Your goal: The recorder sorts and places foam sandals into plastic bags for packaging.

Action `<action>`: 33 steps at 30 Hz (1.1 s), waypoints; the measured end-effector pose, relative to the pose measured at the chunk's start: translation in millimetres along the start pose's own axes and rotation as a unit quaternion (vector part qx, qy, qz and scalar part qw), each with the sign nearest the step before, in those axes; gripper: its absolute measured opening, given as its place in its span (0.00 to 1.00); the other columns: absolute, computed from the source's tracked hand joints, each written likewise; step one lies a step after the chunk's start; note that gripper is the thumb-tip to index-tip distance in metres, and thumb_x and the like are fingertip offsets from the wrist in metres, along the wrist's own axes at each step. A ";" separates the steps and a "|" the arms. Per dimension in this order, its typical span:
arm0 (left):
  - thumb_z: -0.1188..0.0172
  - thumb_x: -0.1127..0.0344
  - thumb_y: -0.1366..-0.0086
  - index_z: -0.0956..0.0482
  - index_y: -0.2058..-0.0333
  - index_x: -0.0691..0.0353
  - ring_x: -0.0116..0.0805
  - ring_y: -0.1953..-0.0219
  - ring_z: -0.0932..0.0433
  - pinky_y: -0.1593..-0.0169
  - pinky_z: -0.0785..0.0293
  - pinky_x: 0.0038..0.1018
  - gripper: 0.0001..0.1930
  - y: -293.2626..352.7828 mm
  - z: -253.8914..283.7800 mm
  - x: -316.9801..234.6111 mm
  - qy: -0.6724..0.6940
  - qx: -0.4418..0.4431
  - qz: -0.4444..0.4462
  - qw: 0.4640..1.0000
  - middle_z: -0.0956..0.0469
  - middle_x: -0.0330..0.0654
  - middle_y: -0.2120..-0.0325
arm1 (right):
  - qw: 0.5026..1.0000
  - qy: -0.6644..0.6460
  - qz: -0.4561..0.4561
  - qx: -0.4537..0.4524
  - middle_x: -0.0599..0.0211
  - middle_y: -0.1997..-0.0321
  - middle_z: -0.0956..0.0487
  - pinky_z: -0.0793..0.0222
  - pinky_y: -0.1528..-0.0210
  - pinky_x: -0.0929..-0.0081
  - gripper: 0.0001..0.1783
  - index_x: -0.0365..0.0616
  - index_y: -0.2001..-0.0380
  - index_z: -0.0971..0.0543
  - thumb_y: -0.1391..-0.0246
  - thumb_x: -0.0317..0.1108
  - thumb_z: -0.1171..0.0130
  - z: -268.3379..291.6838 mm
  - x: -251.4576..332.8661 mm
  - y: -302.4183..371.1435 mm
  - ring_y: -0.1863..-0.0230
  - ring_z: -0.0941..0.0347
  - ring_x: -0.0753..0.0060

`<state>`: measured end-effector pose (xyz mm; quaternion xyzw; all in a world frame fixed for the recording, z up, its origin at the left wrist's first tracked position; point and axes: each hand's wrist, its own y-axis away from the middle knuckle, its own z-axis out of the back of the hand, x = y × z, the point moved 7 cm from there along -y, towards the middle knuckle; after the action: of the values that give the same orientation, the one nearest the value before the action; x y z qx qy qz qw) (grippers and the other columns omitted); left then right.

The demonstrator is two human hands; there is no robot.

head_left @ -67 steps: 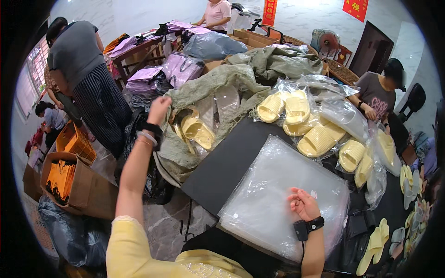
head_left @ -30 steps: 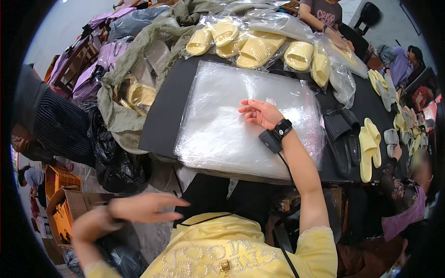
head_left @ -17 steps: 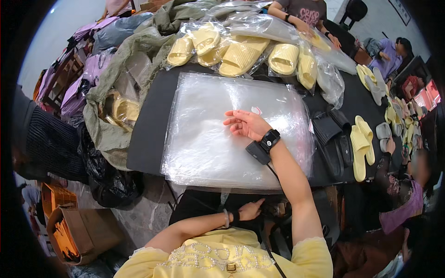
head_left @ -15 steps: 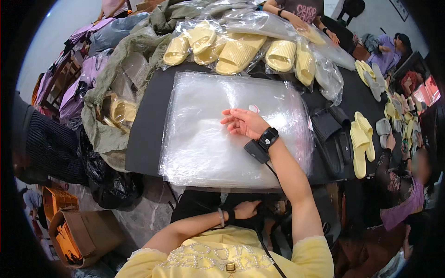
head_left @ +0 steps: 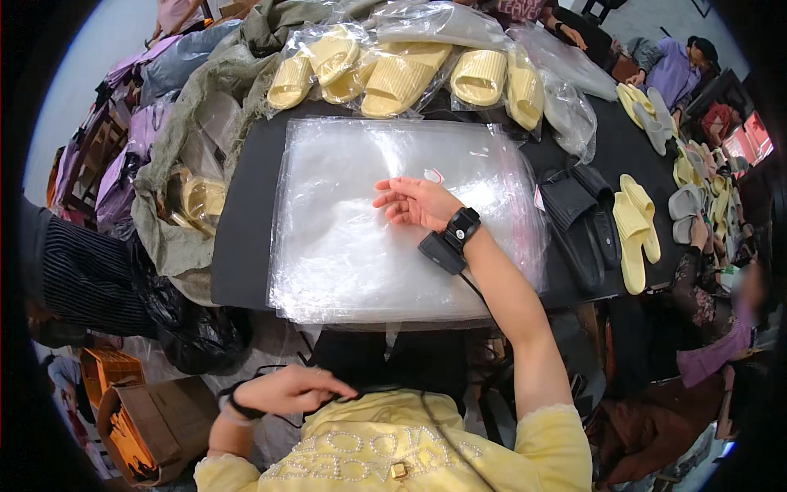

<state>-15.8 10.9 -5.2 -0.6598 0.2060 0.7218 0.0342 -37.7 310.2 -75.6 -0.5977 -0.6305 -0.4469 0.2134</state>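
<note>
My right hand [head_left: 416, 203] lies on its side over a wide stack of clear plastic bags [head_left: 328, 271], fingers loosely bent and apart, holding nothing. Its wrist wears a black band with a small box and a cable. Beside the fingers, a small white and red label [head_left: 434, 175] shows on the stack. Down by my waist, left of centre, my left hand [head_left: 293, 389] has its index finger stretched out close to a thin black cable [head_left: 385, 387]. The other fingers bend under the palm and are partly hidden. I see nothing held there.
Bagged yellow slippers [head_left: 403, 82] line the table's far side. Black slippers [head_left: 578, 230] and a yellow pair [head_left: 633, 234] lie right of the stack. A green sack [head_left: 168, 238] hangs at the left, above a cardboard box [head_left: 168, 422]. Other people work around the table.
My left hand has moved from my lap leftward, toward my waist. The right hand stays over the bags. The whole view has shifted slightly.
</note>
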 end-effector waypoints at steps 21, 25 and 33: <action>0.51 0.57 0.34 0.28 0.52 0.66 0.28 0.62 0.24 0.59 0.31 0.23 0.19 235.3 256.4 -21.8 -0.130 -0.692 0.048 0.708 0.22 0.39 0.64 | 1.000 0.007 -0.029 -0.007 0.64 0.61 0.23 0.29 0.66 0.78 0.16 0.44 0.52 0.32 0.39 0.40 0.55 4.1 1.4 -5.3 0.70 0.27 0.78; 0.48 0.61 0.38 0.24 0.63 0.59 0.25 0.71 0.26 0.66 0.32 0.21 0.10 200.9 338.7 35.6 0.026 -0.688 0.013 0.725 0.23 0.35 0.72 | 1.000 0.001 -0.022 -0.023 0.63 0.62 0.22 0.30 0.68 0.77 0.16 0.43 0.51 0.32 0.38 0.39 0.56 19.7 -4.0 2.2 0.71 0.27 0.76; 0.43 0.60 0.43 0.23 0.59 0.64 0.32 0.64 0.25 0.60 0.29 0.28 0.16 255.9 409.6 261.0 0.084 -0.816 -0.164 0.548 0.22 0.41 0.67 | 0.995 -0.035 -0.026 0.085 0.55 0.63 0.23 0.27 0.71 0.75 0.17 0.38 0.52 0.33 0.38 0.37 0.57 -44.2 -8.5 -26.9 0.73 0.26 0.72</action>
<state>-515.5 -140.4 -174.8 -0.4838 -0.5810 0.5030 -0.4188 -73.2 272.3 -68.2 -0.5763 -0.6885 -0.3759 0.2291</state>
